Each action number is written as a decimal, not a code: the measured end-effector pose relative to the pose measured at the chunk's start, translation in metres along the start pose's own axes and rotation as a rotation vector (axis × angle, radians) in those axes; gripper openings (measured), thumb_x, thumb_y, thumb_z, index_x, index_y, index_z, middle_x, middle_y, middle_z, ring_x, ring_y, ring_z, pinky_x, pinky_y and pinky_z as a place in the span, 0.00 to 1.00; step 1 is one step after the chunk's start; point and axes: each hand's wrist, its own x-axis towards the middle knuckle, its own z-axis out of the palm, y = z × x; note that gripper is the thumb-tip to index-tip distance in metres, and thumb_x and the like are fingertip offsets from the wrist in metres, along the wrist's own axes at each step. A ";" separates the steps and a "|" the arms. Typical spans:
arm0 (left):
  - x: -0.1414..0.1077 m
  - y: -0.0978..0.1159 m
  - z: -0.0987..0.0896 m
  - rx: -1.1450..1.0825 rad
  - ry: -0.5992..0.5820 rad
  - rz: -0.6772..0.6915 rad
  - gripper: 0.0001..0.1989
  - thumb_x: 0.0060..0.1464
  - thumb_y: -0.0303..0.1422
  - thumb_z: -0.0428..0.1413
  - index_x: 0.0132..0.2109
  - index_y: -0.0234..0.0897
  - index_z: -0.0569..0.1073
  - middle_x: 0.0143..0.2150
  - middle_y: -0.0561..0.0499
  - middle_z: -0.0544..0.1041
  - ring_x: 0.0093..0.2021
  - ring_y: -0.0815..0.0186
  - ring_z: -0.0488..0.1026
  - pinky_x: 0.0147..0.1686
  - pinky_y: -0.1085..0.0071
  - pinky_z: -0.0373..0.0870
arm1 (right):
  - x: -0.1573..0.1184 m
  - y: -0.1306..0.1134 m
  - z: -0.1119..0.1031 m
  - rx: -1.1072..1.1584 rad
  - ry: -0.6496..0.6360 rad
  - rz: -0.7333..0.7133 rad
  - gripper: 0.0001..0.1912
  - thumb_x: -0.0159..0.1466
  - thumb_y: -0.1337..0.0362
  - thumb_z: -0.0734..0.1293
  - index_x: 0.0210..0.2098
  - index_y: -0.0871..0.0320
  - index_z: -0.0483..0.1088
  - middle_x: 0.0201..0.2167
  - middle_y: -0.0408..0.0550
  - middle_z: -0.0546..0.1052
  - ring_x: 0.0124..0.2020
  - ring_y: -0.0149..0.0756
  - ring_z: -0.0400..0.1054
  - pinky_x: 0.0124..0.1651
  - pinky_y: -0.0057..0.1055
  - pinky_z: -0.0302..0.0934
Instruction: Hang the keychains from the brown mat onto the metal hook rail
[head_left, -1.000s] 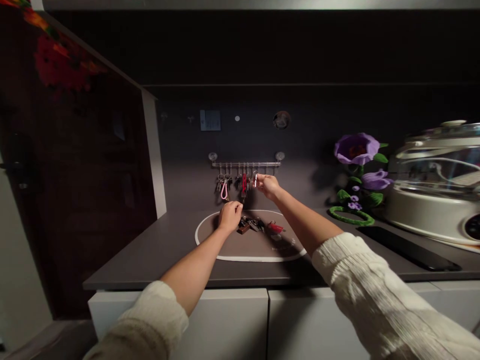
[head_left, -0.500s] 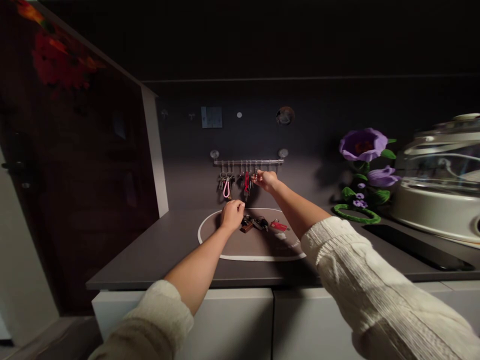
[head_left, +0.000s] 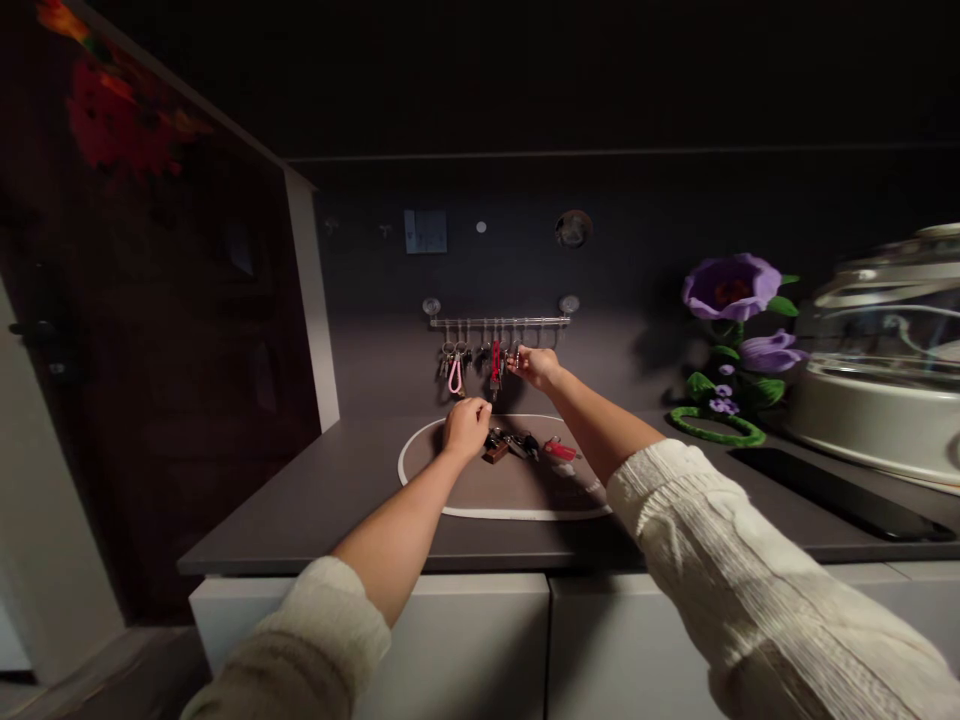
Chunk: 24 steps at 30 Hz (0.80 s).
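Note:
A clear rail with hooks (head_left: 499,322) is fixed to the dark wall. Keys with a pink strap (head_left: 455,375) hang on its left part, and keys with a red strap (head_left: 496,362) hang near its middle. Just right of the red strap, below the hooks, my right hand (head_left: 538,368) pinches small metallic keys, partly hidden by the fingers. My left hand (head_left: 466,428) is lower, over the mat, its fingers curled closed; what they hold, if anything, is hidden. Beside it on the mat lie dark keys with a brown fob (head_left: 496,453) and a red key fob (head_left: 560,450).
The oval mat (head_left: 510,515) with a white rim lies on the dark counter (head_left: 322,515). To the right are a black phone-like slab (head_left: 840,492), purple fabric flowers (head_left: 733,288) and a white appliance with a clear cover (head_left: 885,420). A dark door stands at left.
My right hand has dropped slightly relative to the rail, with the metallic keys still at its fingertips. My left hand stays nearly in place. The whole view has shifted a little.

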 end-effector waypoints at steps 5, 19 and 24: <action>-0.001 0.000 -0.001 -0.017 -0.004 -0.002 0.10 0.52 0.31 0.47 0.31 0.36 0.72 0.31 0.48 0.74 0.33 0.67 0.68 0.36 0.71 0.62 | 0.000 0.002 -0.001 -0.015 -0.013 -0.005 0.08 0.58 0.75 0.59 0.24 0.62 0.63 0.17 0.43 0.69 0.17 0.25 0.64 0.25 0.25 0.64; -0.007 0.004 -0.010 -0.119 -0.053 -0.024 0.09 0.51 0.30 0.48 0.32 0.34 0.73 0.30 0.50 0.74 0.31 0.69 0.68 0.34 0.73 0.63 | -0.021 0.015 -0.022 0.030 -0.048 0.017 0.11 0.59 0.75 0.60 0.22 0.61 0.60 0.16 0.42 0.64 0.20 0.22 0.61 0.31 0.23 0.65; -0.008 0.005 -0.013 -0.084 -0.115 -0.017 0.09 0.51 0.30 0.48 0.34 0.34 0.73 0.31 0.49 0.74 0.32 0.69 0.68 0.35 0.73 0.63 | -0.037 0.022 -0.033 0.032 -0.052 0.046 0.09 0.58 0.76 0.59 0.23 0.61 0.61 0.18 0.43 0.66 0.21 0.23 0.64 0.33 0.24 0.65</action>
